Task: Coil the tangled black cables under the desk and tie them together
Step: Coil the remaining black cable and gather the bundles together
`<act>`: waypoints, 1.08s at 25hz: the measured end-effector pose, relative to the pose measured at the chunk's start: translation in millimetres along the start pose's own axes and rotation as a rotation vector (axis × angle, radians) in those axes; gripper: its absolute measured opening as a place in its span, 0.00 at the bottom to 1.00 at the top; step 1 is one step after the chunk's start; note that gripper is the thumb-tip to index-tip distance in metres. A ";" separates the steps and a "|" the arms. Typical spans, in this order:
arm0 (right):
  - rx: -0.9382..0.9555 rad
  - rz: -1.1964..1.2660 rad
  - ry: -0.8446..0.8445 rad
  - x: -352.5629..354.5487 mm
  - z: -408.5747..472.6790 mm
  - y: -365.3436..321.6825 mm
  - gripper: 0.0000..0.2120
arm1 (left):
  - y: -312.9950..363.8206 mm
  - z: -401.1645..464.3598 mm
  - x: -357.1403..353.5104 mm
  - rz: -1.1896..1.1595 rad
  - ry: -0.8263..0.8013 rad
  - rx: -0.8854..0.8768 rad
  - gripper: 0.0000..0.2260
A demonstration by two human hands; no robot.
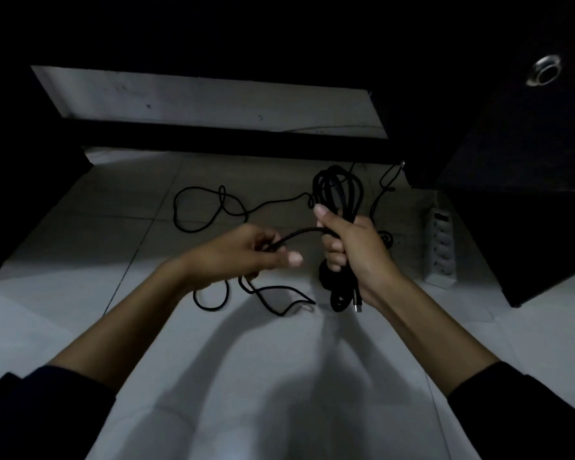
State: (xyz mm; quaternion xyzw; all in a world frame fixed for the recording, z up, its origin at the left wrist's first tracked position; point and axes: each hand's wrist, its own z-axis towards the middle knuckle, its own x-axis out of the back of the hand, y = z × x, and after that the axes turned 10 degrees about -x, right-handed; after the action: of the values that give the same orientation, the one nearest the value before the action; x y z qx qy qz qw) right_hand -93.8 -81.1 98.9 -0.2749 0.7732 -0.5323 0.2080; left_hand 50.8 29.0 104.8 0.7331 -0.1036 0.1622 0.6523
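My right hand (349, 247) grips a coiled bundle of black cable (337, 190) upright, loops showing above and below the fist, with a plug end (357, 307) hanging down. My left hand (246, 250) pinches the loose stretch of the same cable (299, 232) that runs across to the bundle. More of this cable trails from my left hand onto the floor in slack curves (279, 300). A thin black cable (210, 207) lies looped on the tiles further back, under the desk.
A white power strip (440, 247) lies on the floor at the right, beside a dark desk cabinet (525, 180). A dark panel (24, 194) stands at the left. Another thin wire (384, 187) hangs near the cabinet corner. Pale floor tiles (279, 376) spread below my arms.
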 end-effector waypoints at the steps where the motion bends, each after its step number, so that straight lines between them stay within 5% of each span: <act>1: 0.014 -0.010 0.004 1.5 -0.1 1.5 0.16 | -0.6 -1.7 4.7 -0.145 0.025 -0.026 0.14; 4: 0.118 -0.082 -0.023 0.3 -0.1 8.0 0.19 | 5.3 0.8 7.9 -0.551 0.172 -0.041 0.10; 9: 0.264 -0.119 -0.136 -8.2 3.1 13.1 0.08 | 26.7 15.9 -1.5 -0.757 0.304 -0.048 0.11; 12: 0.255 -0.128 -0.137 -9.2 6.0 14.6 0.12 | 34.7 23.6 -5.1 -0.924 0.388 0.025 0.13; 16: 0.210 -0.122 -0.154 -17.7 6.4 15.7 0.21 | 42.7 33.3 -11.0 -0.990 0.508 0.081 0.15; 21: 0.294 -0.149 -0.230 -16.4 0.6 13.7 0.07 | 48.0 35.8 -8.0 -1.006 0.504 0.211 0.16; 27: 0.318 -0.270 -0.240 -11.8 4.8 18.1 0.16 | 52.3 35.3 -6.6 -1.055 0.489 0.269 0.15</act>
State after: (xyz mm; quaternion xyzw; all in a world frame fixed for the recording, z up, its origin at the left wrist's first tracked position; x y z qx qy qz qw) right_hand -85.5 -71.9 80.6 -0.4008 0.6058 -0.6336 0.2662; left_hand 29.3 -13.0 147.2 0.7031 0.4492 -0.0078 0.5512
